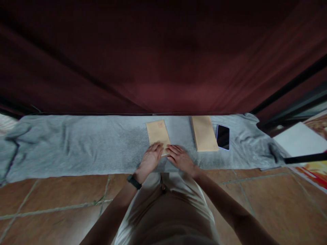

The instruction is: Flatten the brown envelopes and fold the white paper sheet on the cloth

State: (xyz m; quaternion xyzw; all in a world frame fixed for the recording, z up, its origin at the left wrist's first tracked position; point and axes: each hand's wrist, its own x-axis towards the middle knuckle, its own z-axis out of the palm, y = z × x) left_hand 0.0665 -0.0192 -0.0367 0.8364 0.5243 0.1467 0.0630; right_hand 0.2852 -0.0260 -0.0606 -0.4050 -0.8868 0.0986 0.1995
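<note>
- Envelope (pixel 156 131), tan: beneath the fingers of both hands, extending away from the grip across grey cloth (pixel 102 146); contents, if any, hidden.
- Left hand (pixel 152 156) and right hand (pixel 180 158): palms down at its near end, slightly apart; whether either pinches, cannot tell.
- Risk: uneven pressure could crease it crookedly; loose cloth underneath might bunch.
- Tan stack (pixel 204 134), probably envelopes: right of the grip; contents not visible; could slide if cloth drags.
- Phone (pixel 223 137): farther right, just beside the stack.
</note>
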